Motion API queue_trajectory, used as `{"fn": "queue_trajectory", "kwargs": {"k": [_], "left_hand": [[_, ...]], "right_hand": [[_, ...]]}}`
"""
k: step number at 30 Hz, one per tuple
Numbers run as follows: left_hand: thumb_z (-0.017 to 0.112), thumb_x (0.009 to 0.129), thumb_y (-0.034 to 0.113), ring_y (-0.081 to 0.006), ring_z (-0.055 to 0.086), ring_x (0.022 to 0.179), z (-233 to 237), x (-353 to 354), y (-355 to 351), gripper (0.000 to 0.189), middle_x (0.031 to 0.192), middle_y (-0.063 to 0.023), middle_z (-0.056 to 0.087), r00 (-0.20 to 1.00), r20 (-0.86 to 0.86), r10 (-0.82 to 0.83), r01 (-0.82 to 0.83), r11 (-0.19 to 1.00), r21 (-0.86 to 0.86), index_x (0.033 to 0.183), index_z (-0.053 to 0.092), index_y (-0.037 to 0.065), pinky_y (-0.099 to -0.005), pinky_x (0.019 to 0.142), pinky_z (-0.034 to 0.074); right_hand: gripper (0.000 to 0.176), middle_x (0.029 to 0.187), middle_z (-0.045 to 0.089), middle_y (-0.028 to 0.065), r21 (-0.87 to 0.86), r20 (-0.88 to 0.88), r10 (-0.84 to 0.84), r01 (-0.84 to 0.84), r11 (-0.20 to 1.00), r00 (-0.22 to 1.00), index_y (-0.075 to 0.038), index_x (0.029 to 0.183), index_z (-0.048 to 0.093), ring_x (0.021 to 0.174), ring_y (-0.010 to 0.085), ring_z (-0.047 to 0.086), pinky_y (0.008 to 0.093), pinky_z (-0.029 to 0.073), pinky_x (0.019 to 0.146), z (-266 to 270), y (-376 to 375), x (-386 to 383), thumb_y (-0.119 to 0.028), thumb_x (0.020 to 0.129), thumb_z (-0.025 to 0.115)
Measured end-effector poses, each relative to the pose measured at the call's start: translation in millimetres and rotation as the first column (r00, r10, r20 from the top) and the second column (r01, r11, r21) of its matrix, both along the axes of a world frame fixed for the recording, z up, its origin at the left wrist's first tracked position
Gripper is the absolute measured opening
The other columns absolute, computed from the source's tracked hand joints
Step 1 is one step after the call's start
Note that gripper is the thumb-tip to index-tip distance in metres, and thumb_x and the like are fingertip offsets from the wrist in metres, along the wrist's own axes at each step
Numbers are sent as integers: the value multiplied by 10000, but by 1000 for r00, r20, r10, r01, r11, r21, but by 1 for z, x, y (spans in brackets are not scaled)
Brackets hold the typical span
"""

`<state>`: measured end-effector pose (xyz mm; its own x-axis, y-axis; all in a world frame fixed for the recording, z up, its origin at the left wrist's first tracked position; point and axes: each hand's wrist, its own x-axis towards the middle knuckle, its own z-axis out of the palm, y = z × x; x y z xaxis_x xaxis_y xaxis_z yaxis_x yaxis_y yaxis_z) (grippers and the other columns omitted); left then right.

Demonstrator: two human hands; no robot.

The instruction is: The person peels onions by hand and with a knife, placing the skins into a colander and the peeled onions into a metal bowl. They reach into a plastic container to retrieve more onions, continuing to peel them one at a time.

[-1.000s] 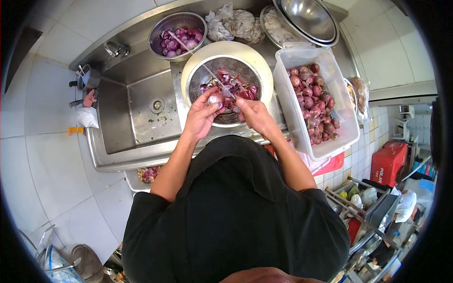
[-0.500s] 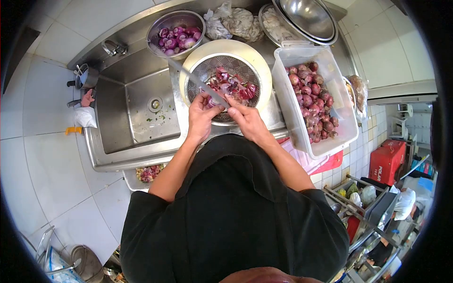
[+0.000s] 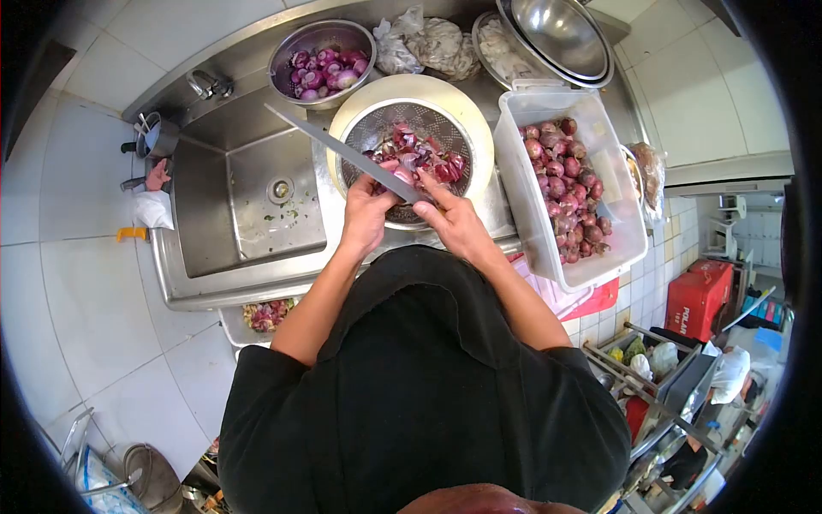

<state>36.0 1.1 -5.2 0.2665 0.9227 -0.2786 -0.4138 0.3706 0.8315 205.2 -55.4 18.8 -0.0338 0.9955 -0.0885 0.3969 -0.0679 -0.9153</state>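
Observation:
A long-bladed knife is gripped in my right hand, its blade slanting up and left across the colander. My left hand has its fingers closed round a red onion, partly hidden behind the blade. Both hands are at the near rim of the perforated metal colander, which holds loose red onion skins. The colander rests inside a wide, pale round basin.
Behind stands a metal bowl of peeled purple onions. On the right, a clear plastic bin contains many unpeeled onions. A steel sink lies left. Plastic bags and stacked metal bowls line the back.
The knife's blade has swung lower and to the left, its flat side now showing more. My hands stay close together over the colander's near edge.

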Motion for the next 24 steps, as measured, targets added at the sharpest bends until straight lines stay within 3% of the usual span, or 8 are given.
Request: {"fn": "queue_trajectory", "kwargs": {"k": [2,5,8,11,12,18,21,24], "left_hand": [[653,878,-29,-181,649,996,3,-1,-2,374,1109,-108,657,1000,-16,2,-2,1000,-19,1244,579,-44,-306,871,540],[655,868,-37,-168,646,986,-4,-2,-5,355,1101,-104,662,1000,8,-1,1,1000,-23,1219,600,-46,-293,847,539],[654,866,-44,-161,639,983,2,-3,-13,381,1112,-102,661,993,61,-105,106,994,-12,1241,586,-41,-299,843,536],[636,875,-50,-155,635,963,1,-2,-14,414,1116,-100,652,987,95,-127,128,992,3,1279,545,-33,-292,826,538],[630,877,-53,-150,633,956,1,-3,-11,406,1117,-99,647,990,94,-104,104,995,9,1273,541,-35,-285,815,539],[638,890,-32,-170,641,1006,-4,-10,3,400,1134,-104,649,990,123,-73,70,997,30,1273,524,-9,-311,866,541],[641,881,-49,-169,642,1021,-3,-9,5,362,1135,-100,653,998,51,-21,18,998,56,1233,566,-19,-312,905,537],[683,852,-30,-174,644,1025,7,-9,1,392,1135,-108,668,990,-136,-26,44,991,128,1232,588,-32,-304,915,526]], "right_hand": [[596,1180,636,281,51,5,7,-8,999,1000,-94,1433,481,1079,412,638,383,487,920,-3,-1,-3,-424,951,601],[577,1195,639,264,82,55,80,-84,993,995,-73,1416,498,1092,368,654,388,487,913,-1,0,-2,-415,960,590],[545,1071,703,215,74,-104,6,2,997,995,-83,1403,525,918,269,699,361,513,817,-15,6,2,-423,980,562],[524,891,684,119,-445,-279,-140,1,896,950,-81,1393,544,738,142,621,310,508,705,5,10,18,-428,1002,527],[543,818,615,62,-427,-259,-129,7,904,957,-76,1415,520,644,98,516,275,479,635,4,12,22,-442,1013,504],[591,952,673,111,-216,-168,-37,0,976,985,-45,1459,441,739,146,590,311,504,720,3,4,8,-397,998,554],[598,1115,683,223,-119,-109,-2,-11,993,994,-71,1461,441,941,232,664,366,498,857,4,1,4,-396,979,583],[594,1155,661,268,-105,-50,43,-48,993,998,-97,1457,453,1030,283,673,368,481,912,15,0,3,-412,971,583]]}}
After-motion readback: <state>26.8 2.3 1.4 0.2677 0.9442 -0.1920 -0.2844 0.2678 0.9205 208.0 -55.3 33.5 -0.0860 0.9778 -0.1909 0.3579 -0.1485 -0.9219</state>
